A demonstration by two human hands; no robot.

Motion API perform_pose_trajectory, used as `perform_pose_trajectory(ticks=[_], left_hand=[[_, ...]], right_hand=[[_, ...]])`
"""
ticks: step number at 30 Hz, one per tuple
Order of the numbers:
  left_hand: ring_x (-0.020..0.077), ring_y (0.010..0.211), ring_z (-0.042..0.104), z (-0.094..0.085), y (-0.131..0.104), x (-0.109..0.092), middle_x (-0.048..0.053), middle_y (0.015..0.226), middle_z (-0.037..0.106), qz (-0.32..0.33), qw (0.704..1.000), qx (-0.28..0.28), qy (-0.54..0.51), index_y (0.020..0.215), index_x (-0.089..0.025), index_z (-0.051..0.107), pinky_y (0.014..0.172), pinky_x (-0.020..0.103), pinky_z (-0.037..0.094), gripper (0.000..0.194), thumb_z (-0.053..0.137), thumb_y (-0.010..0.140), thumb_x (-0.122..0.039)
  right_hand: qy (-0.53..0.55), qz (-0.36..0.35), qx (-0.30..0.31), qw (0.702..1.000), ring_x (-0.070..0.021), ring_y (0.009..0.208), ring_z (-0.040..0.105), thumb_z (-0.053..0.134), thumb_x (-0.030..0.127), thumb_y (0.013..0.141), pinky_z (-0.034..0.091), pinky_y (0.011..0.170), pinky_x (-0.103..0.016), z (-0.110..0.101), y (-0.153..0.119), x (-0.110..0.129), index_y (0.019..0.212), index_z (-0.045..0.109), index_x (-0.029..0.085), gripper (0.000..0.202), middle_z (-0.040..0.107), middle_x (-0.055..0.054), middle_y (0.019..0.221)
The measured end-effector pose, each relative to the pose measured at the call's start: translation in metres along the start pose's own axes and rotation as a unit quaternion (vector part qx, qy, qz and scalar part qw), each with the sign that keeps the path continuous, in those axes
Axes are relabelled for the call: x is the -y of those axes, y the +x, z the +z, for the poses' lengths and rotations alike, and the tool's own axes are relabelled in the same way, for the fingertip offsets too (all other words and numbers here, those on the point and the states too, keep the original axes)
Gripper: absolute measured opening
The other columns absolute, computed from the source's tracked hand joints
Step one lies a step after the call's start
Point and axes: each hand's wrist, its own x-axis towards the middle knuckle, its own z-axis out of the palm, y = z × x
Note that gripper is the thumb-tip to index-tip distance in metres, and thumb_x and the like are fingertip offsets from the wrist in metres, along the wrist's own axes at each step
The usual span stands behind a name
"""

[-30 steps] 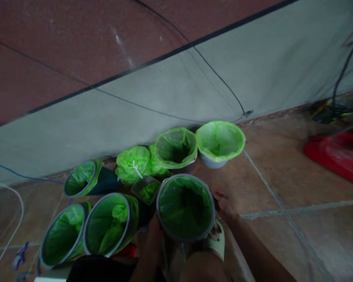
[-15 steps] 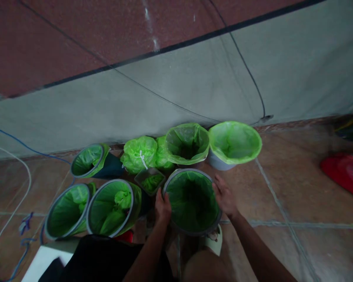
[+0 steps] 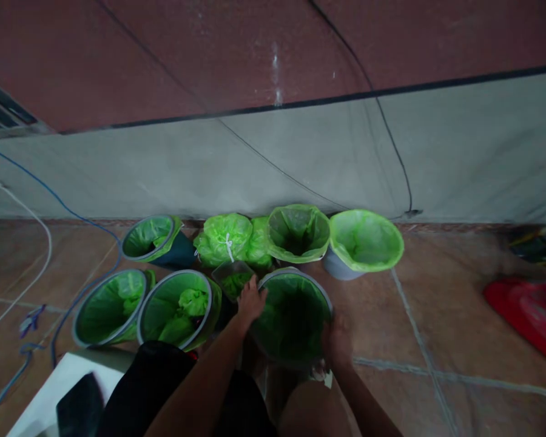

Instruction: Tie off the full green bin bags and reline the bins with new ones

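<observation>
Bin (image 3: 293,271) at six o'clock in view, mouth up, between both hands. Left grip (image 3: 251,301) at ten o'clock on the rim, fingers slightly curled; pinching or just resting, cannot tell. Right grip (image 3: 338,340) near four o'clock, at the side; too blurred and dark to tell whether spread or pinching.

Handling, by judgement: light for its bulk, with no load made out in the dark inside. Shell stiff, probably plastic, not fragile. Liner (image 3: 293,331) soft, thin, slippery, easily dragged loose or torn. Best held by the hard rim at nine and three o'clock, film trapped under the fingers; avoid lifting by loose film alone.

Count, clocked from the bin:
- Twelve: one back bin (image 3: 284,229).
- Between one and two: one pail (image 3: 339,267).
- Nine: two side bins (image 3: 182,272), mouths tipped.
- Ten, close by: one tub (image 3: 230,269), squarish, green film inside.
- Ten, farther out: one teal bin (image 3: 175,250), tipped.
- Around eleven: two bags (image 3: 224,238), side by side, white tie on one.

Round, green-lined vessels in all: six, pail included.
</observation>
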Motion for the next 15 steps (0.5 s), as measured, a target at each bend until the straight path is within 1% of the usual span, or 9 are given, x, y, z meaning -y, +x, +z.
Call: perform_pose_trajectory(ticks=[1,3,5,6,7,9,12,14,15], left_hand=[[0.0326,0.128,0.049,-0.003,-0.003,0.000,0.020,0.139,0.050,-0.007,1.000,-0.019,0.002,0.144,-0.016,0.034,0.103,0.047,0.040,0.063,0.054,0.088,-0.036],[0.0322,0.128,0.049,0.000,-0.014,0.004,0.023,0.137,0.051,-0.016,0.998,-0.065,-0.004,0.145,-0.011,0.033,0.102,0.044,0.041,0.065,0.053,0.088,-0.036],[0.0310,0.125,0.053,0.010,-0.029,0.012,0.024,0.134,0.053,-0.025,0.995,-0.095,-0.014,0.142,-0.008,0.036,0.100,0.041,0.043,0.064,0.056,0.086,-0.031],[0.0301,0.122,0.055,0.016,-0.036,0.017,0.023,0.134,0.054,-0.032,0.994,-0.100,-0.023,0.141,-0.009,0.038,0.098,0.039,0.044,0.062,0.056,0.085,-0.029],[0.0288,0.119,0.057,0.021,-0.042,0.021,0.022,0.133,0.055,-0.040,0.994,-0.097,-0.036,0.140,-0.010,0.039,0.096,0.037,0.045,0.059,0.055,0.085,-0.026],[0.0256,0.110,0.062,0.029,-0.050,0.027,0.016,0.124,0.063,-0.053,0.994,-0.076,-0.058,0.136,-0.015,0.043,0.090,0.033,0.047,0.049,0.049,0.088,-0.020],[0.0238,0.099,0.067,0.032,-0.050,0.029,0.011,0.106,0.070,-0.072,0.994,-0.049,-0.065,0.129,-0.018,0.050,0.083,0.030,0.047,0.040,0.041,0.090,-0.015],[0.0242,0.097,0.067,0.030,-0.048,0.027,0.012,0.105,0.071,-0.084,0.994,-0.050,-0.051,0.127,-0.018,0.050,0.080,0.030,0.046,0.038,0.040,0.090,-0.013],[0.0241,0.097,0.067,0.028,-0.047,0.026,0.012,0.105,0.070,-0.089,0.994,-0.050,-0.044,0.126,-0.019,0.050,0.079,0.030,0.046,0.038,0.040,0.090,-0.012]], right_hand=[[-0.014,-0.006,-0.010,1.000,-0.0353,0.117,0.056,0.034,0.031,0.092,0.047,0.090,-0.046,-0.002,-0.005,-0.001,0.139,0.039,0.005,0.054,0.053,-0.026,0.129],[-0.028,-0.022,-0.051,0.998,-0.0388,0.124,0.049,0.039,0.038,0.091,0.042,0.096,-0.050,-0.007,-0.005,-0.001,0.137,0.042,0.005,0.056,0.048,-0.026,0.135],[-0.029,-0.049,-0.081,0.995,-0.0381,0.125,0.046,0.039,0.038,0.091,0.039,0.099,-0.050,-0.014,0.007,0.003,0.139,0.041,0.007,0.056,0.046,-0.024,0.139],[-0.028,-0.061,-0.084,0.994,-0.0369,0.125,0.047,0.038,0.037,0.092,0.038,0.100,-0.050,-0.016,0.015,0.006,0.139,0.040,0.008,0.055,0.046,-0.023,0.140],[-0.027,-0.073,-0.076,0.994,-0.0356,0.124,0.048,0.036,0.035,0.093,0.038,0.100,-0.049,-0.016,0.023,0.009,0.139,0.041,0.009,0.053,0.048,-0.023,0.139],[-0.023,-0.085,-0.028,0.996,-0.0332,0.117,0.055,0.030,0.032,0.095,0.042,0.096,-0.047,-0.014,0.035,0.013,0.137,0.045,0.008,0.050,0.056,-0.025,0.129],[-0.019,-0.048,0.047,0.998,-0.0302,0.089,0.067,0.019,0.034,0.098,0.048,0.080,-0.043,-0.004,0.040,0.013,0.134,0.049,0.008,0.053,0.068,-0.022,0.098],[-0.018,-0.018,0.048,0.999,-0.0281,0.073,0.068,0.019,0.036,0.099,0.049,0.070,-0.041,0.001,0.038,0.011,0.133,0.050,0.008,0.054,0.068,-0.019,0.084],[-0.010,-0.015,0.038,0.999,-0.0274,0.070,0.068,0.021,0.037,0.098,0.049,0.069,-0.040,0.003,0.037,0.009,0.132,0.052,0.009,0.054,0.068,-0.019,0.081]])
